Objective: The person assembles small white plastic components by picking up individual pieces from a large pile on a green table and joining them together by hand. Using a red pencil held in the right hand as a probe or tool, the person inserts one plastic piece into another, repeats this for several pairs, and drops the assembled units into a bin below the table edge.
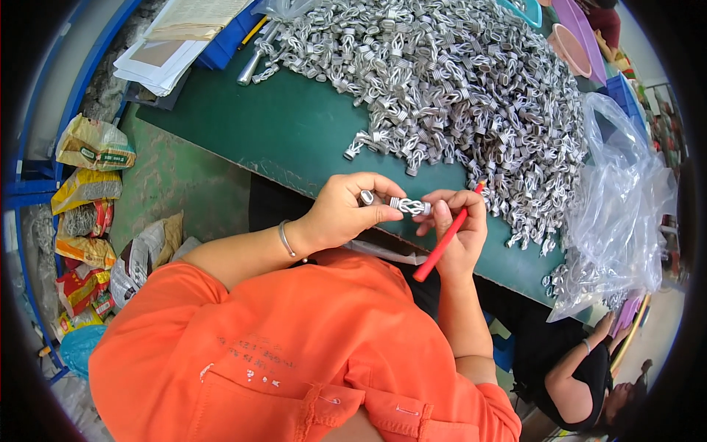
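Observation:
My left hand [346, 210] pinches a small silver metal fitting [407, 205] wound with white cord, held just above the near edge of the green table [294, 129]. My right hand [458, 228] touches the same fitting with its fingertips and grips a red pencil-like stick [442, 243] that slants down toward my chest. A silver bracelet [286, 239] sits on my left wrist. Both forearms come out of orange sleeves.
A large heap of the same silver fittings [456, 81] covers the table's far half. A clear plastic bag [618, 206] lies at the right. Papers [166, 55] and blue bins sit at the back left, snack packets [88, 191] on the floor. Another person [582, 368] sits lower right.

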### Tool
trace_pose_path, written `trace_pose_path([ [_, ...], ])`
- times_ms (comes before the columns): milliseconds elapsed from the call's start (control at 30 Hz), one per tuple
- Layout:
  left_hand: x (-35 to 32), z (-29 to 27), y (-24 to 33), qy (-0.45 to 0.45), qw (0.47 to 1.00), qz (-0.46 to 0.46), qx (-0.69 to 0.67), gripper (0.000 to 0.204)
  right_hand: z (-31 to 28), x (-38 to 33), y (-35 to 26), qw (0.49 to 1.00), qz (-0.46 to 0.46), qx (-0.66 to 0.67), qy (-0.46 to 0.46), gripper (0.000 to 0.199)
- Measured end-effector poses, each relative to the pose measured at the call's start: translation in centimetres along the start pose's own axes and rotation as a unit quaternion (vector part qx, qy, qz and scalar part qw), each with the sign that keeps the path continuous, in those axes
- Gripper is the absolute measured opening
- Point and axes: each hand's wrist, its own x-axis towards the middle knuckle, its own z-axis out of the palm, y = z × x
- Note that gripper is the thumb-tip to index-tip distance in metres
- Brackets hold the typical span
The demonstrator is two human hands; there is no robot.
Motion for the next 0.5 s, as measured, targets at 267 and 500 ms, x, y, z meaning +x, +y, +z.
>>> trace_pose_path([
  [267, -0.4, 0.5, 0.2, 0.006, 0.992, 0.108, 0.057, 0.023, -0.4, -0.5, 1.4, 0.997, -0.058, 0.035, -0.047, 0.027],
  [500, -0.2, -0.5, -0.8, 0.002, 0.964, -0.036, -0.265, 0.015, -0.3, 0.2, 0.7, 0.933, -0.259, -0.24, -0.069, 0.033],
])
